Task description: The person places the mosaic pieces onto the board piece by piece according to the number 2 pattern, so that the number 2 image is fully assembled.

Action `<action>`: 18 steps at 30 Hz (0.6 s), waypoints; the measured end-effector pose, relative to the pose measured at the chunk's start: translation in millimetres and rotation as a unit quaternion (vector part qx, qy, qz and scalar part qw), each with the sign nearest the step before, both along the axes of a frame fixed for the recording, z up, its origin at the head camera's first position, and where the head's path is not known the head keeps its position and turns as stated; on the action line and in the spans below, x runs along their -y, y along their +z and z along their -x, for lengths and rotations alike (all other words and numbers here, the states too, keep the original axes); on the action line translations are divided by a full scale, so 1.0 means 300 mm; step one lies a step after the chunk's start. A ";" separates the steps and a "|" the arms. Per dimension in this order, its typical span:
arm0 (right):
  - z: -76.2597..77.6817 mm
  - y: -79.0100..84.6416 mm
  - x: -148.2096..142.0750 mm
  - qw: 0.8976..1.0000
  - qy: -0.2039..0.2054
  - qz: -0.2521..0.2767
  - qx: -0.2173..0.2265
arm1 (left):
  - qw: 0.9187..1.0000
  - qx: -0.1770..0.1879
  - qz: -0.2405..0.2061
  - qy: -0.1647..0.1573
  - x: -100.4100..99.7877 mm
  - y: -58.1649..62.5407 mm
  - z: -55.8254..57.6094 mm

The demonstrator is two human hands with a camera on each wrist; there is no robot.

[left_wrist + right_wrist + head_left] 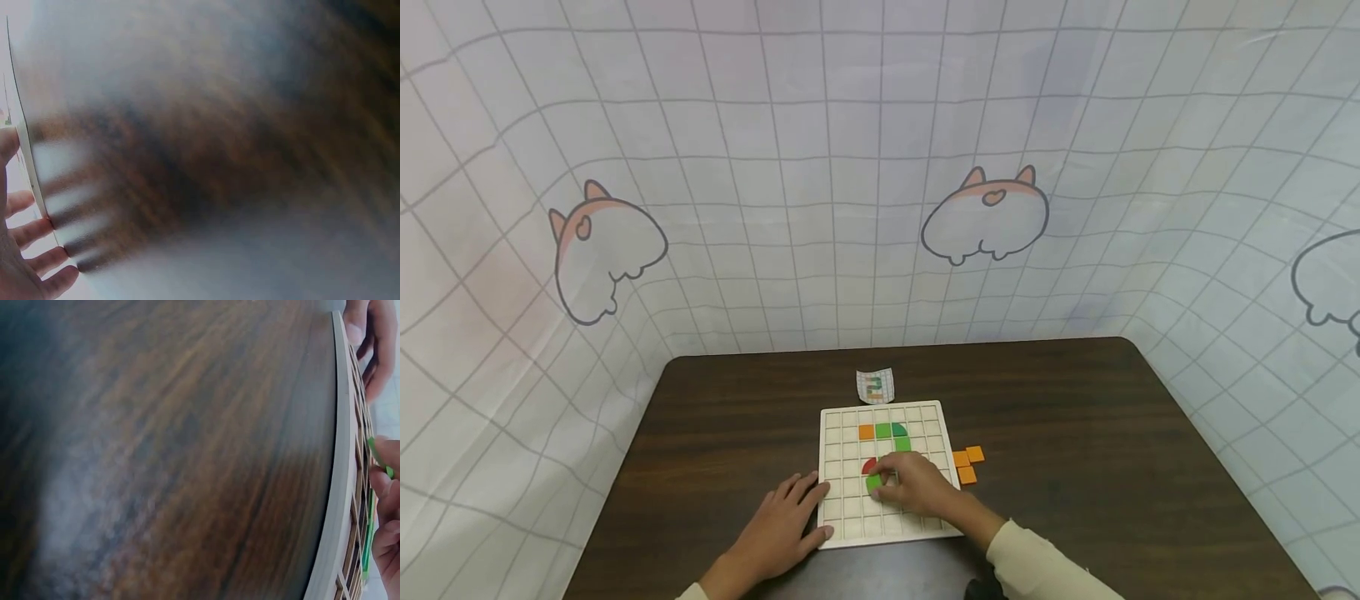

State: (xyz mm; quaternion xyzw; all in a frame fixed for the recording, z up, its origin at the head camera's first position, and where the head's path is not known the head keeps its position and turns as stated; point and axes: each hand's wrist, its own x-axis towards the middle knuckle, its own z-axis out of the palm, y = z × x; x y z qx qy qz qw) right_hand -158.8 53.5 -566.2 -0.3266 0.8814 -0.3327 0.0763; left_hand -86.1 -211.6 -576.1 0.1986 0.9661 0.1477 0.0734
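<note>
A pale gridded board (pixel 842 528) lies on the dark wooden table. Over its middle, my right hand (pixel 917 485) pinches a green square tile (pixel 873 483) between thumb and finger; the right wrist view shows that tile tilted, just at the grid. Right above it sits a red rounded tile (pixel 868 466), partly covered by a fingertip. Farther up the board are an orange tile (pixel 867 432), a green square (pixel 883 430), a dark green rounded tile (pixel 899 429) and another green square (pixel 902 444). My left hand (pixel 781 523) rests at the board's left edge with fingers spread, thumb on its corner.
Several loose orange tiles (pixel 967 474) lie against the board's right side. Behind the board is a small paper card (pixel 875 387) with a coloured pattern on a grid. A white gridded curtain (pixel 850 208) hangs around the table (pixel 1075 433). Something black (pixel 983 588) shows at the bottom edge.
</note>
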 end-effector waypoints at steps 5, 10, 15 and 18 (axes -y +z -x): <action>-0.008 -0.002 0.012 0.999 -0.003 -0.008 -0.030 | 1.000 0.000 -0.016 -0.004 0.002 0.005 -0.007; -0.015 -0.023 0.029 0.999 -0.022 -0.010 -0.041 | 1.000 -0.003 -0.013 -0.005 0.000 0.007 -0.009; -0.018 -0.032 0.035 0.998 -0.034 -0.020 -0.047 | 1.000 0.000 -0.009 -0.003 -0.002 0.009 -0.009; -0.016 -0.031 0.033 0.998 -0.036 -0.020 -0.053 | 1.000 -0.004 -0.006 0.001 -0.003 0.009 -0.009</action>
